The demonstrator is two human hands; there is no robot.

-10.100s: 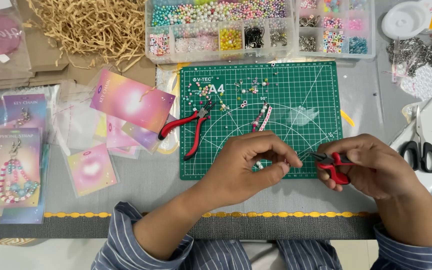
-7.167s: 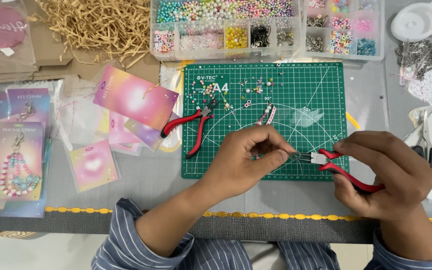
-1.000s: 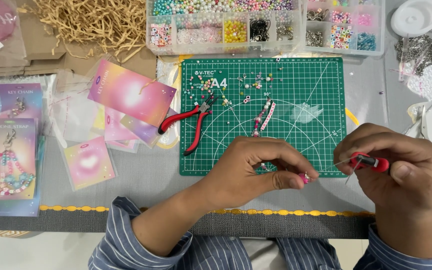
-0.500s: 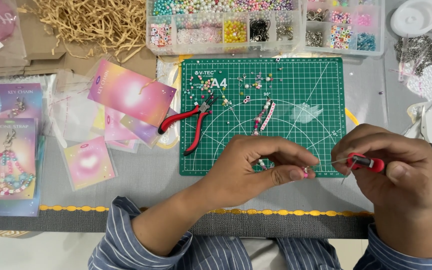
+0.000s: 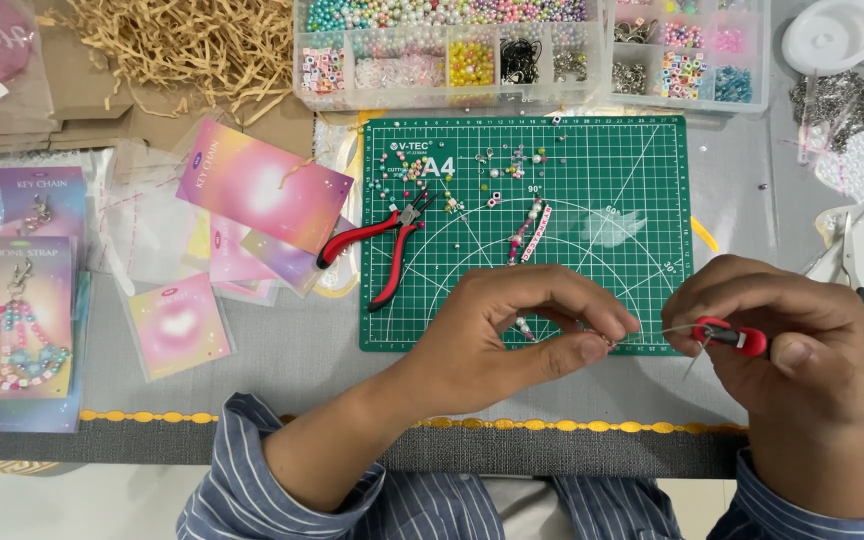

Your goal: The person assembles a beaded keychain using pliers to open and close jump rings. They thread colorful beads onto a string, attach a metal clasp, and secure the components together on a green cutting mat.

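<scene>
My left hand (image 5: 512, 335) hovers over the near edge of the green cutting mat (image 5: 642, 160), with thumb and forefinger pinched on a thin bead strand (image 5: 524, 327). To its right, my right hand (image 5: 792, 340) grips a small red-handled tool (image 5: 730, 337) whose fine metal tip points left toward the pinched fingers. A second bead strand (image 5: 532, 230) and loose beads (image 5: 497, 170) lie on the mat farther back. Red-handled pliers (image 5: 377, 245) rest at the mat's left edge, apart from both hands.
Clear bead organiser boxes (image 5: 452, 50) stand behind the mat. Pink and purple cards (image 5: 257, 190) and packaged charms (image 5: 17, 320) cover the left side. Scissors (image 5: 852, 270) lie at the right, shredded paper (image 5: 182, 40) at the back left, metal chains (image 5: 852, 100) at the back right.
Over ten seconds my right hand turned the red tool from a downward grip to one pointing left at the strand. In the last second both hands barely shifted.
</scene>
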